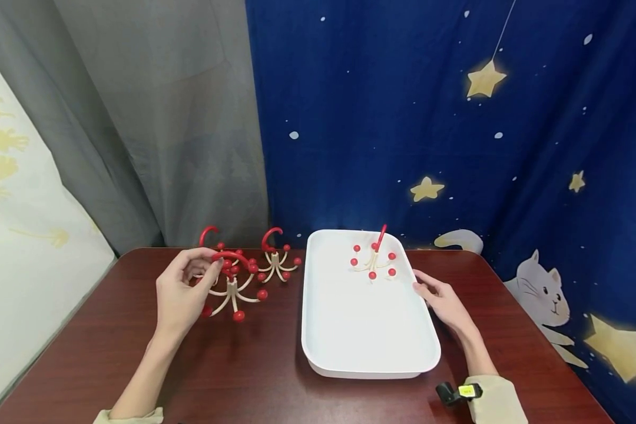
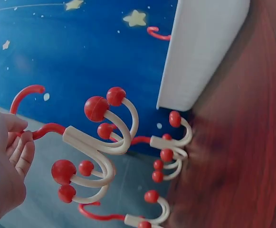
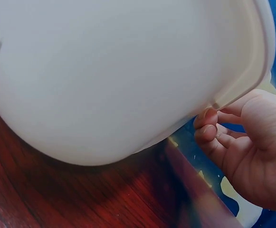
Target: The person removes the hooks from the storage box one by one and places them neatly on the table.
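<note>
1. Pinching a red-hooked hanger (image 1: 232,287) with curled left hand (image 1: 182,288) above the surface (image 1: 244,365), left of centre in the head view.
2. Gripping the white tray (image 1: 368,330) by its right rim, with right hand (image 1: 445,303) partly curled.
3. Showing another hanger (image 1: 373,262) inside, upper right.

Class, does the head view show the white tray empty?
No, a red-and-cream hanger sits inside the white tray, toward its far end.

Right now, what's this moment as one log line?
left hand: holds hooked rack; right hand: holds white tray; in tray: one similar rack; on table: two more racks
</note>
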The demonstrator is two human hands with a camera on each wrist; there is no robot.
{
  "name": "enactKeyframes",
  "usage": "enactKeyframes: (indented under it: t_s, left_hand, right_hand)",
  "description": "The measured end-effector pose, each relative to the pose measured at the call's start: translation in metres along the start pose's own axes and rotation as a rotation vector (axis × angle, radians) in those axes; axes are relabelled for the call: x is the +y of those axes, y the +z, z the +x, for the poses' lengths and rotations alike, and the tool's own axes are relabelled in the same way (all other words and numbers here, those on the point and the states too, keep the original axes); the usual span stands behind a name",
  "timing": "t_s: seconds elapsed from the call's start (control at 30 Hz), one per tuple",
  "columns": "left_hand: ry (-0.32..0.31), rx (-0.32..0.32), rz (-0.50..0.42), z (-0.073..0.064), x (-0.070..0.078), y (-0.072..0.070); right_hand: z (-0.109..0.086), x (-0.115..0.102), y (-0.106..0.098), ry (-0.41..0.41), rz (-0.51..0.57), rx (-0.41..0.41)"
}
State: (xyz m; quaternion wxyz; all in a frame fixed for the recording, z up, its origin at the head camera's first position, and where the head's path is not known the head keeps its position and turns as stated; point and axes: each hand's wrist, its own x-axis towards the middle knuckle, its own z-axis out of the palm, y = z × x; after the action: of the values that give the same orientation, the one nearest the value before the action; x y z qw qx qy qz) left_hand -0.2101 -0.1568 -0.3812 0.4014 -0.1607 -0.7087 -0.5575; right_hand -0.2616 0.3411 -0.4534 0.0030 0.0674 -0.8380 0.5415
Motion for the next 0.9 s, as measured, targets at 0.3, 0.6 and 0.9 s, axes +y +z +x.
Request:
enactKeyframes:
  t_s: [0.3, 0.6, 0.9]
  left_hand:
    - [-0.046, 0.0, 0.08, -0.004, -0.006, -0.025]
    - [-0.109, 0.019, 0.155, -0.01, -0.017, -0.043]
    - [-0.217, 0.02, 0.182, -0.02, -0.03, -0.06]
  right_hand:
    - [0.001, 0.001, 0.0, -0.007, 0.003, 0.001]
    - [0.001, 0.002, 0.001, -0.014, -0.007, 0.008]
    - [0.001, 0.003, 0.002, -0.02, -0.009, 0.011]
